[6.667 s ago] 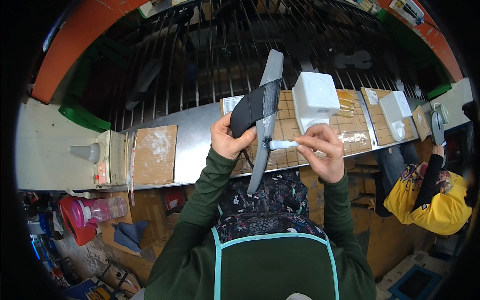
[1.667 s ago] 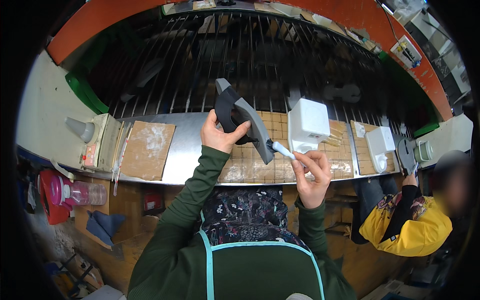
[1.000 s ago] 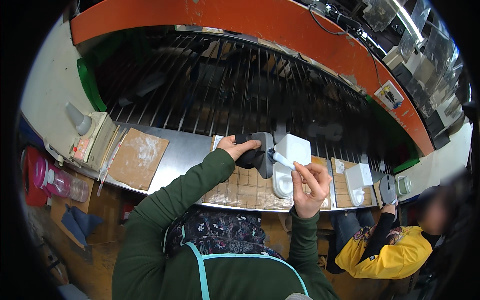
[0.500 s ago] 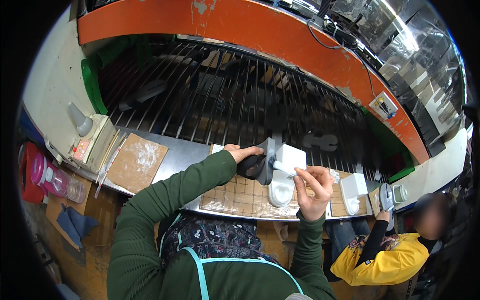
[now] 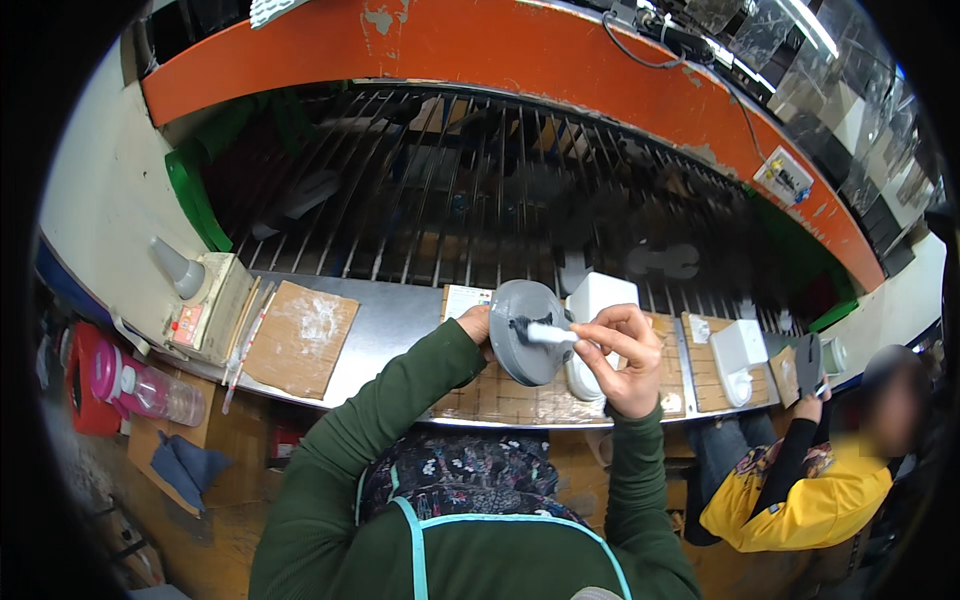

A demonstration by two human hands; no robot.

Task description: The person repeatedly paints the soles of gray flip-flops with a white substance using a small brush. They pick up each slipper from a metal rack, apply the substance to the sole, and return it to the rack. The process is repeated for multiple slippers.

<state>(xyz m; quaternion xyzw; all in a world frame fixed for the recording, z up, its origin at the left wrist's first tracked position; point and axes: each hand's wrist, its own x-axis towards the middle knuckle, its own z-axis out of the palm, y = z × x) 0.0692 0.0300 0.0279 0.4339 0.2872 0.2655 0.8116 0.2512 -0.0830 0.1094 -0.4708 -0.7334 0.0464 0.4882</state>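
My left hand (image 5: 474, 325) is closed on the edge of a grey, rounded, sole-like piece (image 5: 526, 362), its broad face turned up toward me. Most of the left fingers are hidden behind it. A dark patch marks the middle of that face. Between the fingertips of my right hand (image 5: 626, 366) is a white-handled brush (image 5: 551, 334), its dark tip touching the patch. Just behind the brush stands a white box-shaped dispenser (image 5: 603, 292) with a round cup at its front, partly covered by my right hand.
A dark rod rack (image 5: 430, 215) spans the far side under an orange beam (image 5: 480, 52), with blurred grey pieces on it. Cardboard (image 5: 300, 340) and a control box with a grey cone (image 5: 178, 268) sit left. A co-worker in yellow (image 5: 800, 500) sits at right beside another dispenser (image 5: 738, 350).
The grey piece has turned from nearly edge-on to showing its broad face. The brush has stayed at it, now touching the dark patch. The whole view has shifted slightly.
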